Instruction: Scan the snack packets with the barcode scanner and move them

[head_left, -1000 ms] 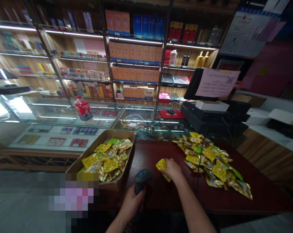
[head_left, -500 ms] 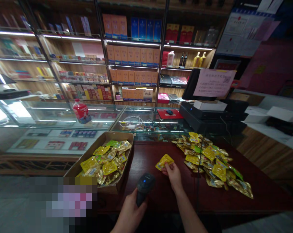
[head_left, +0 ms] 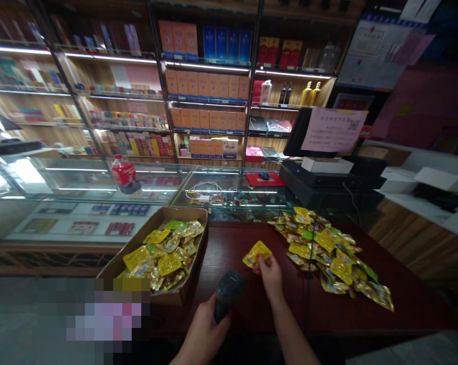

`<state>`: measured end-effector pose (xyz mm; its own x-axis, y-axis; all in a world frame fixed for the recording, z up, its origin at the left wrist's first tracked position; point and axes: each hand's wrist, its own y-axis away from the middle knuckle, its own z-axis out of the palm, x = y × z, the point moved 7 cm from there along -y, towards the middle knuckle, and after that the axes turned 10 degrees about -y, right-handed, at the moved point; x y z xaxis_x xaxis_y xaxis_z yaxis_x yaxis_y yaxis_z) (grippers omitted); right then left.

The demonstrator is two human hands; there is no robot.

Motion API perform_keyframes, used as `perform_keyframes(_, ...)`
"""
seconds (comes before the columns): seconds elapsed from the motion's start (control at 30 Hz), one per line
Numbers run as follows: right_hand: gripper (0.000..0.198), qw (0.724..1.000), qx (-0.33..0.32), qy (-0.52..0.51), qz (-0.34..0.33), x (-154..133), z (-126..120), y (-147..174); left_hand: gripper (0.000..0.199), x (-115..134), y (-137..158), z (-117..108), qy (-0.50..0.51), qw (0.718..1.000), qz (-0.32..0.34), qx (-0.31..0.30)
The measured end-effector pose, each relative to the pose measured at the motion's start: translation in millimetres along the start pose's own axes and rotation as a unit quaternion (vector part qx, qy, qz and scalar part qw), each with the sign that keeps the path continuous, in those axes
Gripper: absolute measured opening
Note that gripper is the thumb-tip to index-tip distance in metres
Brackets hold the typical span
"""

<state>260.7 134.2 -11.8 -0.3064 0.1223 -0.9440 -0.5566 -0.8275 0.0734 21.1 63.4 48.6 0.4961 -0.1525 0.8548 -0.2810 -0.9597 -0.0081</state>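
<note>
My left hand (head_left: 208, 327) is wrapped round the handle of a dark barcode scanner (head_left: 229, 289), its head tilted up over the red-brown tabletop (head_left: 229, 241). To the right of the scanner, my right hand (head_left: 270, 274) pinches the lower right part of a yellow snack packet (head_left: 257, 253) and holds it flat above the table. Left of both hands stands a cardboard box (head_left: 181, 294) filled with similar gold, yellow and green packets (head_left: 172, 263). A loose heap of such packets (head_left: 326, 238) lies on the table to the right.
Behind the table runs a glass display counter (head_left: 164, 177) with a red bottle (head_left: 124, 175) and a white cable (head_left: 204, 190) on it. A black monitor with a paper sign (head_left: 330, 129) stands at the back right. Shelves of boxes (head_left: 208, 86) line the wall.
The blue light on the scanner head has gone out, and the scanner has shifted very slightly to the right. My right hand and the packet have hardly moved.
</note>
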Motion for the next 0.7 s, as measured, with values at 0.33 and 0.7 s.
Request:
perform_keyframes(0.33,0.055,0.998,-0.068,0.005,-0.007,-33,67,2,0.032,-38,-6,13,0.125,0.983,-0.135,0.015)
perform_keyframes(0.7,0.031,0.934,-0.177,0.265,-0.159,-100,173,-30,0.048,-54,-10,11,0.155,0.976,-0.148,0.036)
